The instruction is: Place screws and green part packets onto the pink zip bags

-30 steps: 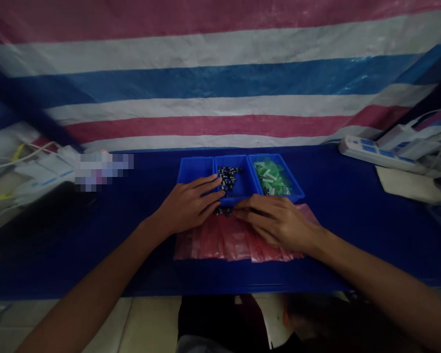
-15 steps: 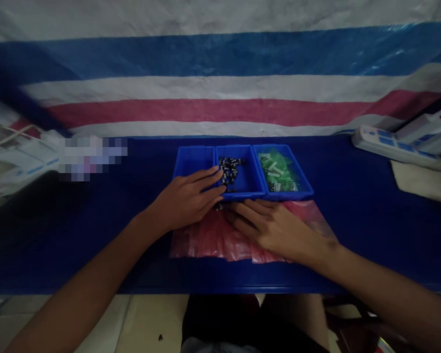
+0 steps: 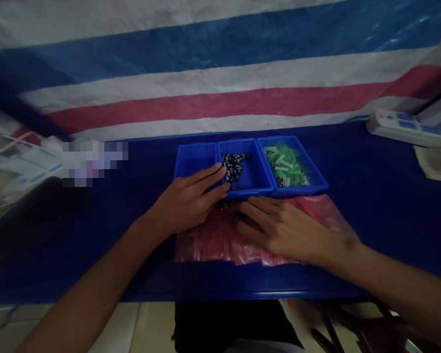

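Note:
Three blue trays stand side by side. The left tray [image 3: 196, 159] shows no contents; black and silver screws [image 3: 235, 164] lie in the middle tray [image 3: 250, 181]; the right tray [image 3: 318, 179] has green plastic bags with small pale parts [image 3: 284, 164]. My left hand [image 3: 189, 201] rests over the near edge of the left and middle trays, fingers apart, nothing visible in it. My right hand [image 3: 275, 223] is just in front of the middle tray on red plastic bags [image 3: 220, 242], fingers bent, their tips dark and hard to see. A few screws [image 3: 223, 205] lie between the hands.
A white power strip [image 3: 407, 127] and a beige sheet [image 3: 435, 162] are at the right. White boxes and cables [image 3: 33, 159] sit at the left beside a black object [image 3: 40, 215]. A striped sheet [image 3: 220, 103] hangs behind the blue table [image 3: 132, 274].
The view has tilted and shifted slightly, so the trays appear further right. My left hand stays at the tray edge, and my right hand keeps nearly the same place on the red bags.

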The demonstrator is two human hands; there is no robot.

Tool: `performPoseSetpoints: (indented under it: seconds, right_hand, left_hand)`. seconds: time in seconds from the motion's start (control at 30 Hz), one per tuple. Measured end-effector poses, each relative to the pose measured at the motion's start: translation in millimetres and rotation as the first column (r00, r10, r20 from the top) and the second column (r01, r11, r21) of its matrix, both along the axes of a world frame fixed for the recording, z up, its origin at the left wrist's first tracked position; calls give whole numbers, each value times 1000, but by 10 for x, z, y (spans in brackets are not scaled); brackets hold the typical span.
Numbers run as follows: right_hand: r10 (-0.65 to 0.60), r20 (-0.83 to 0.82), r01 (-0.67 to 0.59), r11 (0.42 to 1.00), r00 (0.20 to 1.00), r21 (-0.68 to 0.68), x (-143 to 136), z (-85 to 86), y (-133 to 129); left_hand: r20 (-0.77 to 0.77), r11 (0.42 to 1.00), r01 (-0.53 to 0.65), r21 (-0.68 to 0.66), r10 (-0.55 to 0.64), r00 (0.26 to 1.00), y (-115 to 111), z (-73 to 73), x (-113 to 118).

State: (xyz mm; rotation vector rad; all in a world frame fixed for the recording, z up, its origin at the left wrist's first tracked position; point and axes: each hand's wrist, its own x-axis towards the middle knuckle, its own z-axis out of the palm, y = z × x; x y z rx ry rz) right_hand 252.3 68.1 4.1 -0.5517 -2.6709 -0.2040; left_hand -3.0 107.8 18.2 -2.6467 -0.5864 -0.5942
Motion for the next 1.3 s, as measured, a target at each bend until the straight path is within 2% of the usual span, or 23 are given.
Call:
performPoseSetpoints:
  seconds: [0.07, 0.13, 0.2, 0.27, 0.3, 0.33, 0.37, 0.4, 0.43, 0.47, 0.5, 0.63, 0.7, 0.77, 0.9, 0.97, 1.03, 1.07, 1.1, 1.17, 1.23, 1.3]
  right_hand:
    - [-48, -116, 25, 981, 992, -194, 22, 57, -37]
    - [-125, -229, 30, 925, 965, -378, 54, 114, -78]
    - [-152, -311, -11, 884, 938, -467, 81, 156, -104]
    - [-181, -392, -96, 802, 902, -590, 90, 176, -105]
    - [-217, -408, -139, 717, 887, -683, 89, 179, -96]
    - [-274, -411, -186, 588, 869, -787, 84, 179, -82]
    - [-338, -392, -229, 433, 855, -872, 80, 180, -64]
    - [-396, -362, -260, 289, 844, -921, 76, 184, -45]
    - [-443, -334, -284, 179, 832, -942, 74, 191, -25]
    - [-493, -329, -309, 124, 805, -943, 74, 201, -7]
    - [-547, -346, -337, 121, 762, -934, 75, 214, 8]
    - [-696, -507, -498, 242, 508, -832, 68, 244, 31]
    - [-690, -558, -537, 283, 461, -794, 57, 221, 24]
    - [-616, -602, -497, 361, 508, -789, 48, 184, 9]
    - [-399, -615, -281, 633, 680, -722, 91, 153, -12]
    - [-304, -573, -114, 808, 761, -578, 144, 167, 5]
    - [-112, -389, -6, 957, 914, -289, 188, 177, 42]
    - [-22, -217, -5, 992, 976, -126, 195, 174, 64]
    - [34, -30, -33, 999, 999, 7, 187, 165, 85]
    - [38, 230, -75, 985, 972, 153, 136, 137, 119]
    - [-4, 298, -62, 975, 954, 212, 65, 109, 137]
    - [11, 290, -69, 979, 957, 192, 21, 97, 137]
  left_hand:
    - [-5, 1000, 2, -5, -2, 1000, -2, -8, -2]
    - [-6, 1000, 12, -16, -12, 1000, -3, -14, 3]
    - [2, 1000, 5, -25, -5, 1000, -3, -18, 12]
    - [12, 1000, -14, -25, 15, 1000, -4, -18, 20]
    - [13, 999, -22, -23, 23, 1000, -5, -16, 22]
    - [12, 999, -26, -22, 26, 1000, -6, -14, 24]
    - [8, 999, -27, -21, 27, 1000, -8, -11, 23]
    - [4, 999, -26, -20, 26, 1000, -8, -7, 21]
    - [0, 999, -26, -19, 26, 1000, -9, -4, 18]
    - [-8, 999, -27, -20, 27, 1000, -8, -2, 14]
    - [-13, 999, -28, -21, 28, 1000, -7, 0, 11]
    - [-21, 999, -33, -23, 32, 999, 1, -1, 9]
    - [-7, 1000, -27, -16, 27, 1000, 5, -6, 13]
    - [7, 1000, -26, -15, 26, 1000, 8, -14, 14]
    - [25, 999, -22, -46, 23, 999, 22, -36, -3]
    - [35, 997, -23, -79, 25, 999, 27, -44, -16]
    - [41, 993, -26, -119, 31, 999, 27, -45, -23]
    - [43, 991, -26, -133, 32, 999, 25, -44, -23]
    - [45, 990, -26, -141, 33, 998, 22, -41, -22]
    - [45, 988, -30, -149, 37, 998, 19, -35, -16]
    - [45, 988, -29, -149, 36, 998, 19, -28, -12]
    - [43, 989, -28, -146, 35, 998, 21, -23, -10]
